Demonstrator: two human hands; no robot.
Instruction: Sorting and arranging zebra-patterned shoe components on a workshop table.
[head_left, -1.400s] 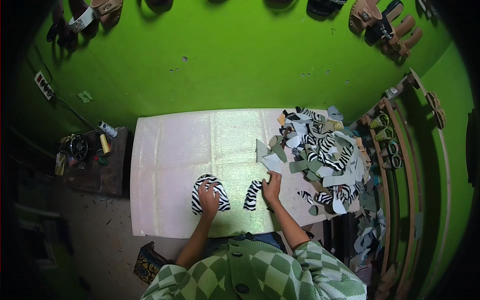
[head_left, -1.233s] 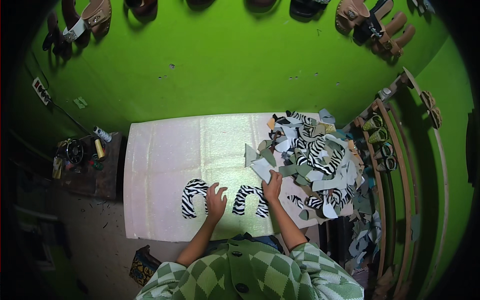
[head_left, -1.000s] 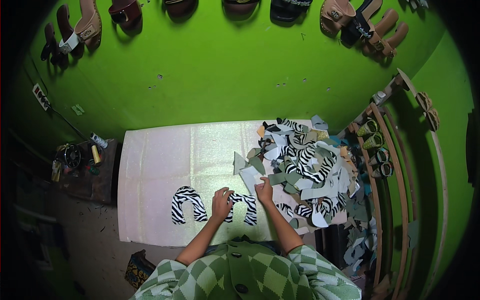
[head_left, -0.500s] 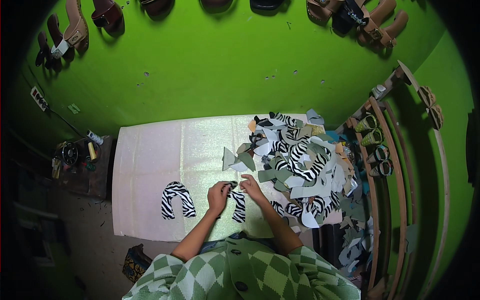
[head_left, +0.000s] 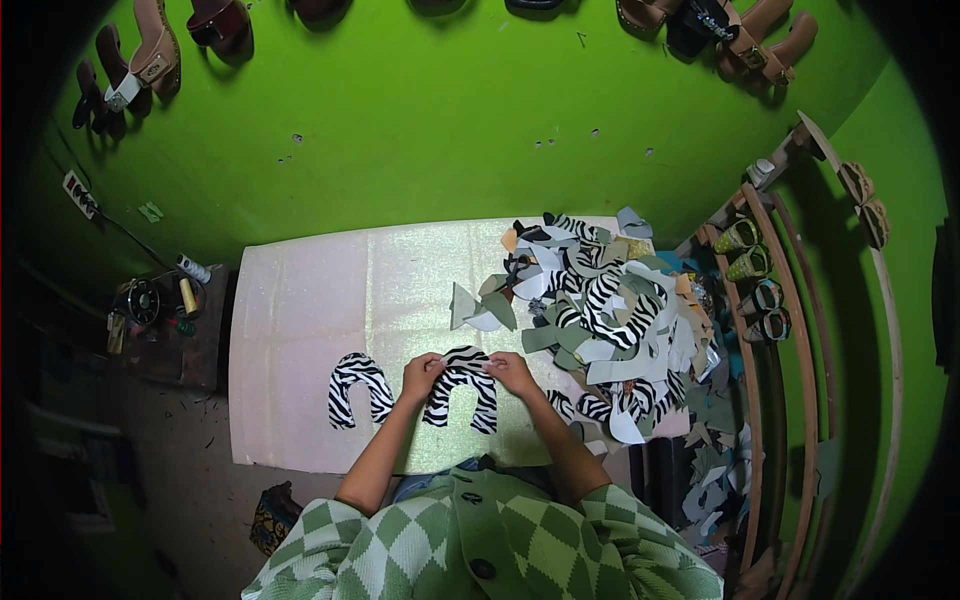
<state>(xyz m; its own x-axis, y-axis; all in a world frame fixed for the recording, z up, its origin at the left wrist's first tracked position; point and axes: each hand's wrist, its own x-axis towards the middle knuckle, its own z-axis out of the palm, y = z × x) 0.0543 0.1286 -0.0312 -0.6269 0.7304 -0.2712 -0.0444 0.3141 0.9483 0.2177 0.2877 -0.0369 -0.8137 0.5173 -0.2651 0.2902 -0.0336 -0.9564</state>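
Observation:
My left hand (head_left: 422, 377) and my right hand (head_left: 513, 374) pinch the two ends of a small curved zebra-striped piece (head_left: 466, 357). They hold it over the rounded top of a zebra-striped arch-shaped piece (head_left: 484, 410) lying on the table, whose two legs point toward me. Whether the two pieces touch cannot be made out. Left of my left hand, a second zebra-striped arch (head_left: 348, 372) lies flat, apart from my hands.
A heap of grey, green and striped offcuts (head_left: 640, 315) covers the right of the pale table (head_left: 290, 300). Beyond it, a wooden rack (head_left: 785, 400) holds sandals (head_left: 748, 264). A dark stand (head_left: 180, 350) with spools is at the left. Shoes hang along the green wall (head_left: 440, 120).
My hands have moved apart and slightly upward. The curved striped piece, earlier bunched between my fingers, is now spread between both hands above the right arch.

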